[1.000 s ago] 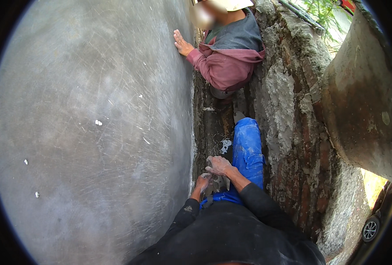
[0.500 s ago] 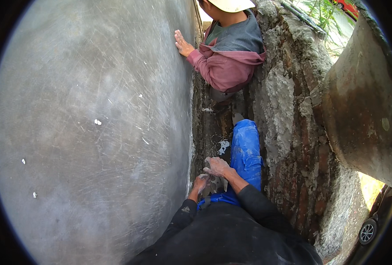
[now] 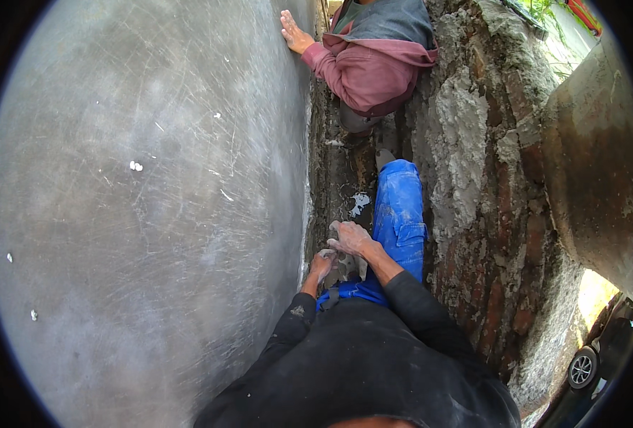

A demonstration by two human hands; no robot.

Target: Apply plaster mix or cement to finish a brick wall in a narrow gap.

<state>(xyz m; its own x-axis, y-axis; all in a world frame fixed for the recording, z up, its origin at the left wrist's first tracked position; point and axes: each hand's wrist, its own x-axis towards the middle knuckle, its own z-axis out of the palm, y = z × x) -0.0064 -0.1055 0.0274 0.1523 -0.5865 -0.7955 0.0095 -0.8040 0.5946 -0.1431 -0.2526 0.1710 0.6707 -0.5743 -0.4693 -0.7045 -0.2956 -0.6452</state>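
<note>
Both my hands are close together in the narrow gap beside a large smooth grey surface [image 3: 159,235]. My left hand [image 3: 321,264], dusted with pale powder, has its fingers curled in next to the surface's edge. Just above and to the right of it, my right hand [image 3: 352,237] is closed, its dusty fingers bent toward the left one. Whatever lies between the fingers, if anything, is too small to make out. Below them, my blue work trousers [image 3: 398,207] reach forward along the gap.
Ahead, a person in a maroon and grey top [image 3: 384,68] rests a flat hand [image 3: 296,33] on the grey surface. Rough brick and mortar wall [image 3: 473,178] borders the right, beside a curved concrete piece [image 3: 595,157]. White flecks [image 3: 136,166] dot the surface. A car wheel [image 3: 583,367] shows lower right.
The view has tipped, so my hands and the other person appear higher in the picture. My hands keep nearly the same closed pose; the other person's hand stays on the surface.
</note>
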